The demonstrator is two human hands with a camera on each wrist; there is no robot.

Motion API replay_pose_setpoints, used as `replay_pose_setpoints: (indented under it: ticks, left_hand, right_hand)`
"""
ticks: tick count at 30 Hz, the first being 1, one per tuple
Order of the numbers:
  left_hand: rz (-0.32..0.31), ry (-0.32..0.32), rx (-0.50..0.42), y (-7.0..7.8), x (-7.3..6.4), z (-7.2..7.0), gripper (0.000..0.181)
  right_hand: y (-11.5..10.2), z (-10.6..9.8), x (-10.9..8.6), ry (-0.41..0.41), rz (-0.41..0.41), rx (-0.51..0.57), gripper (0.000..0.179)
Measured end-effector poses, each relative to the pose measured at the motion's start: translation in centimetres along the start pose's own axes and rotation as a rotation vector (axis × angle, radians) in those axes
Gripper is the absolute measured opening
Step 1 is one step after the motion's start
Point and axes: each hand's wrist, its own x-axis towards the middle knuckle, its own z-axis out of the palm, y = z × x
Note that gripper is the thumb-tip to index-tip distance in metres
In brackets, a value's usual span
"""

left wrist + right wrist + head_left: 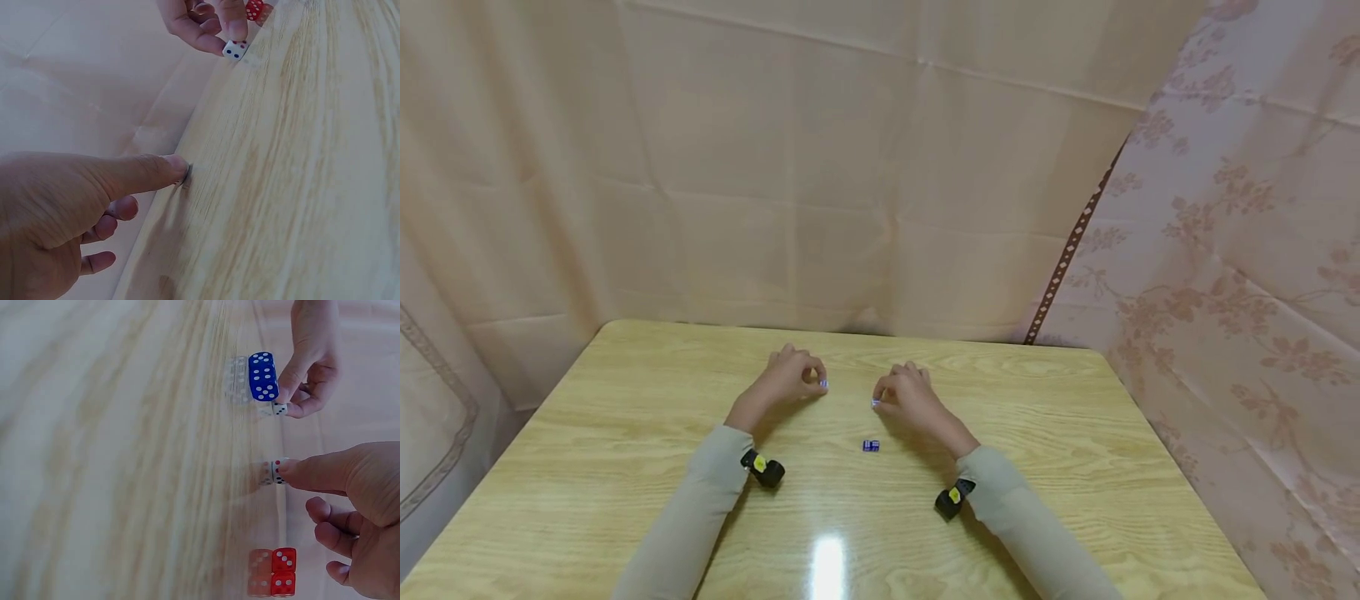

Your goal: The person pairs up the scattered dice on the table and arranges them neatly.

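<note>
My left hand pinches a small white die over the far middle of the table. That die also shows in the right wrist view, but in the left wrist view the thumb mostly covers it. Opposite, my right hand holds another white die between thumb and finger, low at the tabletop. Between the forearms, nearer the body, blue dice with white pips sit side by side. Two red dice stand together beside the right hand in the right wrist view; that hand hides them in the head view.
The wooden table has a glossy surface with a bright reflection near its front. A beige curtain hangs behind its far edge, and a pink floral curtain on the right. Black wrist cameras are strapped over both sleeves.
</note>
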Motion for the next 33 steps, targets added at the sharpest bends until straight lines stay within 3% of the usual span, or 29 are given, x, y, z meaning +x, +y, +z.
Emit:
replay_pose_setpoints:
  ticks: [15, 33]
  left_hand:
    - [0.007, 0.013, -0.013, -0.1, -0.2, 0.0, 0.009]
    - [0.017, 0.021, -0.001, -0.1, -0.2, 0.0, 0.010]
  right_hand:
    - [-0.6, 0.3, 1.3, 0.000, 0.051, -0.036, 0.008]
    - [-0.8, 0.9, 3.0, -0.003, 0.049, -0.057, 0.009]
